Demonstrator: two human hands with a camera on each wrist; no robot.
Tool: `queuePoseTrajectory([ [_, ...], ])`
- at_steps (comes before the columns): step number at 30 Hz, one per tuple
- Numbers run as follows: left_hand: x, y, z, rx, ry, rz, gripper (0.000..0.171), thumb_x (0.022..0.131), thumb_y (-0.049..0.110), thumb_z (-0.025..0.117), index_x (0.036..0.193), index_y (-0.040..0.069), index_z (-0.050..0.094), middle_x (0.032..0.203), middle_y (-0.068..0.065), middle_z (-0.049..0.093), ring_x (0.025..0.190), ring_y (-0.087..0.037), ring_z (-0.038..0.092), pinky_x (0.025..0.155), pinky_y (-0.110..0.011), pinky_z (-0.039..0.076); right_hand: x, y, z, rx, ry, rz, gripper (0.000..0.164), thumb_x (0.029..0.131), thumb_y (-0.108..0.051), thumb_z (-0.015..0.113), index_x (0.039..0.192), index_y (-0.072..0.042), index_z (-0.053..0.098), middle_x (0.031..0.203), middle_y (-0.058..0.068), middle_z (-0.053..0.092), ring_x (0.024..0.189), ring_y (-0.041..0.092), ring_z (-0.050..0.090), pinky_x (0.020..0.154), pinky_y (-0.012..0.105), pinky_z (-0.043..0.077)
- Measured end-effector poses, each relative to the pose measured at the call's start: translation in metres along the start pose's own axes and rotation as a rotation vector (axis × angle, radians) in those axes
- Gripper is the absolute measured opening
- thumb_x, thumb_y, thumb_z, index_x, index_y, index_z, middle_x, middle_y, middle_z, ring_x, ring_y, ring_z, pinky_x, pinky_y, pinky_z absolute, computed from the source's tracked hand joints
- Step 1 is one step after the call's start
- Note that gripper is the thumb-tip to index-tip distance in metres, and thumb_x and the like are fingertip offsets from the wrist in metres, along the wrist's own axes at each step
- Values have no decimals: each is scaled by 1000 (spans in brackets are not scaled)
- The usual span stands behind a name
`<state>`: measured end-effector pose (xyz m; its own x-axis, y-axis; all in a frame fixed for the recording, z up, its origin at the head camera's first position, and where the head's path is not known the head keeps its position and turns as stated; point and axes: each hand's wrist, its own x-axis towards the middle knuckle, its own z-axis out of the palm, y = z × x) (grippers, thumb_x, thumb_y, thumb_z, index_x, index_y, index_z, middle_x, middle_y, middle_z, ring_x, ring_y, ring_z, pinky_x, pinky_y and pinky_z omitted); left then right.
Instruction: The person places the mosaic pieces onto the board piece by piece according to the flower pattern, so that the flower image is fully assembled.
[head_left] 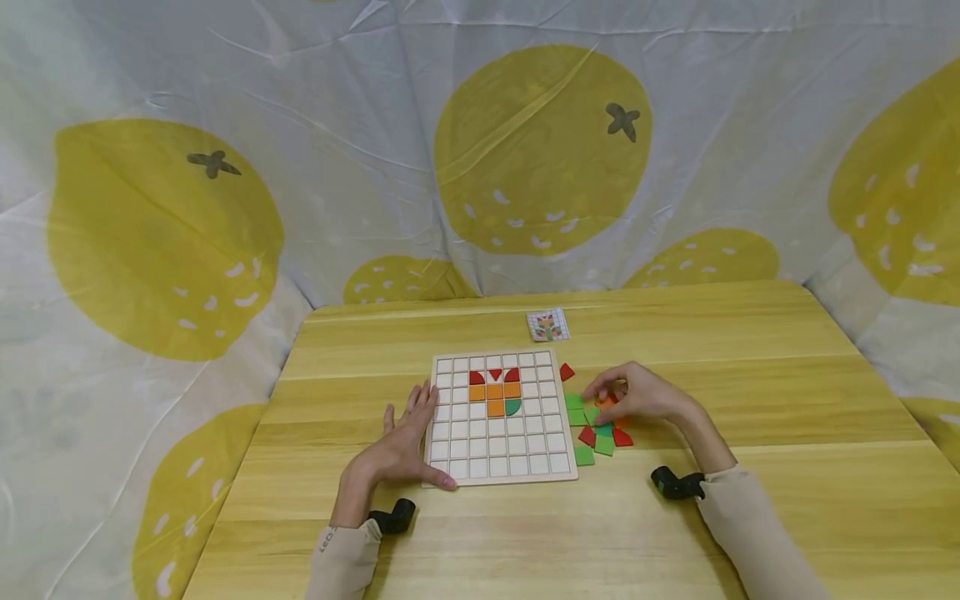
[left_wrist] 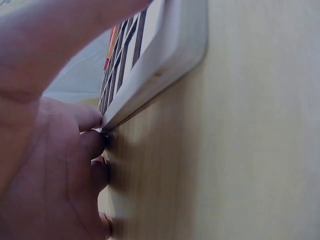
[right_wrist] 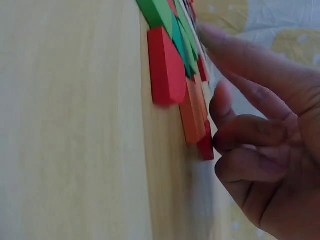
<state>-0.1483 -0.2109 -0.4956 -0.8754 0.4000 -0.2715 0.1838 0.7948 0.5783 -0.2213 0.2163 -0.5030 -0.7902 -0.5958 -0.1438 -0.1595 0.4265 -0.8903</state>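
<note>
A square wooden grid board [head_left: 463, 448] lies flat on the table. My left hand [head_left: 397, 446] rests along its left side, fingers extended against the edge and thumb at the front edge, as the left wrist view also shows. Set in the cells are red pieces [head_left: 512, 376], orange squares [head_left: 496, 407] and a green rounded piece [head_left: 513, 407]. To the board's right, my right hand [head_left: 637, 393] hovers over loose pieces, thumb and index finger apart, other fingers bent. Beneath it are green squares [head_left: 574, 416], a red rounded piece [head_left: 622, 437] and orange pieces [right_wrist: 194, 112]; nothing shows between its fingertips.
A small card [head_left: 548, 325] printed with a coloured grid pattern lies behind the board. One red piece [head_left: 567, 372] sits apart by the board's right edge, and a green square [head_left: 584, 456] lies near its front right corner. A lemon-print cloth [head_left: 540, 150] hangs behind the wooden table [head_left: 525, 542].
</note>
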Motion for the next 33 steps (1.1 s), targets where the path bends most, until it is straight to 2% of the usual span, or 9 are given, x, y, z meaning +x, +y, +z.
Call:
queuePoseTrajectory([
  [4, 0, -1, 0, -1, 3, 4, 150, 63, 53, 97, 166, 5, -2, 175, -13, -13, 162, -34, -15, 123, -67, -19, -3, 3, -4, -15, -26, -6, 34, 79, -8, 90, 109, 0, 76, 95, 18, 67, 81, 15, 48, 66, 19, 41],
  [9, 0, -1, 1, -1, 2, 10, 150, 63, 52, 97, 166, 5, -3, 174, -13, -13, 162, -34, -16, 123, -67, -19, -5, 2, -5, -12, -13, 14, 32, 78, -8, 90, 105, 2, 75, 83, 12, 57, 75, 13, 46, 62, 19, 38],
  [14, 0, -2, 0, -1, 2, 13, 150, 64, 52, 96, 166, 5, -4, 174, -14, -14, 162, -34, -16, 122, -67, -19, -3, 2, -3, -34, 89, 63, 28, 84, -12, 86, 107, 0, 77, 79, 4, 54, 73, 12, 48, 59, 19, 38],
  [17, 0, -2, 0, -3, 5, 13, 150, 63, 52, 97, 166, 5, -3, 174, -14, -13, 162, -35, -16, 122, -68, -19, -2, 0, -3, -51, 172, 75, 26, 86, -12, 84, 108, 0, 77, 79, 5, 56, 73, 13, 50, 57, 19, 38],
  [19, 0, -2, 0, -1, 5, 10, 150, 63, 52, 97, 166, 5, -2, 174, -14, -13, 162, -35, -16, 122, -68, -19, -2, -1, -3, -54, 195, 76, 28, 85, -12, 85, 108, 0, 77, 81, 7, 59, 73, 14, 50, 57, 20, 38],
  [26, -1, 0, -1, 12, -3, -8, 151, 64, 52, 96, 166, 6, -4, 174, -13, -15, 162, -33, -17, 122, -67, -19, -4, -5, -5, -73, 110, 72, 33, 78, -12, 91, 104, 0, 74, 92, 15, 63, 80, 19, 50, 61, 21, 41],
  [33, 0, 0, -1, 6, -1, -3, 150, 64, 52, 96, 166, 5, -3, 174, -13, -14, 162, -34, -17, 122, -68, -20, -4, -4, -4, -146, 97, 64, 22, 79, -13, 90, 94, -6, 76, 97, 9, 70, 86, 20, 54, 68, 22, 47],
])
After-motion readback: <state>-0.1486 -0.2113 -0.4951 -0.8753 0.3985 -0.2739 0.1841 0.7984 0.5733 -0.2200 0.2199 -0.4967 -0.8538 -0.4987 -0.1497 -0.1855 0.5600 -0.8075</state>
